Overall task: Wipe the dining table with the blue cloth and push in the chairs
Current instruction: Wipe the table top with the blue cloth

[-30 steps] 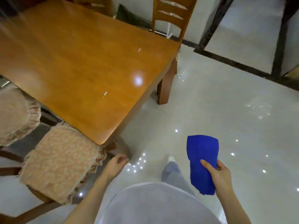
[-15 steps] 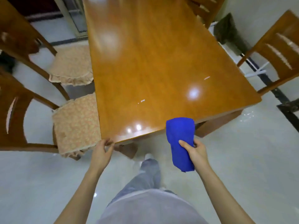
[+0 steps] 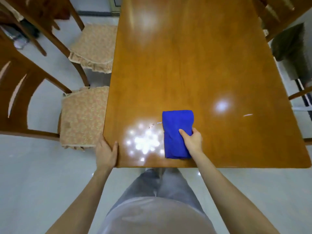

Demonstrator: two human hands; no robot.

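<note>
Blue cloth lies on the table, pinched by right hand.

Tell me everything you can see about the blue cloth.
The blue cloth is bright blue, soft-looking fabric folded into a thick rectangle. It lies flat on the dining table, near the edge closest to the person. The right hand grips its lower right side, thumb on top.
</note>
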